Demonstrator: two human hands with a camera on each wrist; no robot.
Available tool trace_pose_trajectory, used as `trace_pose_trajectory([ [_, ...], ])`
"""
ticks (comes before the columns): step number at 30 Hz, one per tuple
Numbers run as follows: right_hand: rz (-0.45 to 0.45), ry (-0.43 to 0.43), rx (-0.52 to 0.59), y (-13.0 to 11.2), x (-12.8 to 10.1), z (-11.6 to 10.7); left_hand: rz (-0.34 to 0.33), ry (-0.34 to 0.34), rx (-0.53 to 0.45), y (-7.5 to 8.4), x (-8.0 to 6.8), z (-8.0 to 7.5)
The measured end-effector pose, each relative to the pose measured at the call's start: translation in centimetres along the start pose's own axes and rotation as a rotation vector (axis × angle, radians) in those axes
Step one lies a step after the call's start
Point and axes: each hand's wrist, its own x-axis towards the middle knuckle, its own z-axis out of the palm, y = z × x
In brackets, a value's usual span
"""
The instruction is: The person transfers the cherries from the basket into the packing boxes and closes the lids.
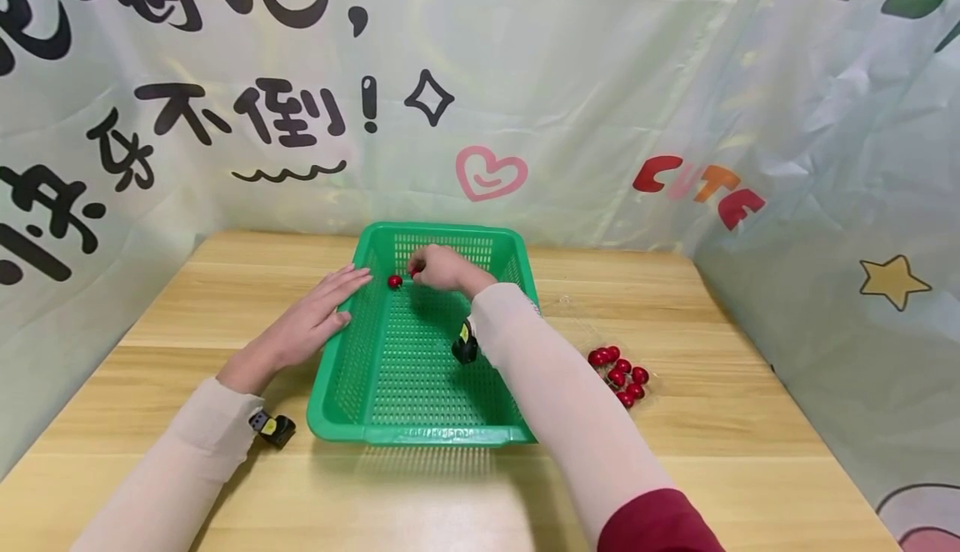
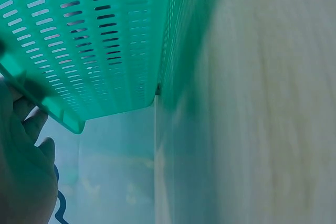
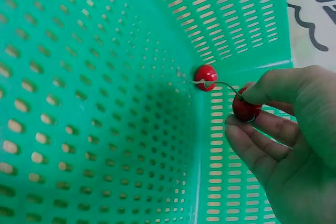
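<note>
A green plastic basket (image 1: 420,435) with slotted walls stands on the wooden table. Inside its far end, my right hand (image 1: 444,268) pinches a red cherry (image 3: 245,107) between thumb and fingers, its thin stem showing in the right wrist view. Another cherry (image 1: 395,282) lies beside it on the basket floor in the far left corner. On the basket's left rim rests my left hand (image 1: 311,318), fingers extended over the edge. The left wrist view shows those fingers (image 2: 34,121) against the rim from below.
To the basket's right lies a clear plastic piece holding several red cherries (image 1: 617,377), partly behind the right forearm. The wooden table (image 1: 720,419) ends at a printed cloth backdrop (image 1: 585,118) at the back and sides.
</note>
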Motion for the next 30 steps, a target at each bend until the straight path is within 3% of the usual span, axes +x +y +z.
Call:
trace_pose_trajectory([
  [17, -0.060, 0.049, 0.095, -1.9, -2.0, -2.2, -0.014, -0.003, -0.005, 0.2, 0.0, -0.1],
  [30, -0.093, 0.113, 0.042, -2.8, -4.2, -4.2, -0.014, -0.004, -0.014, 0.0, -0.1, 0.0],
])
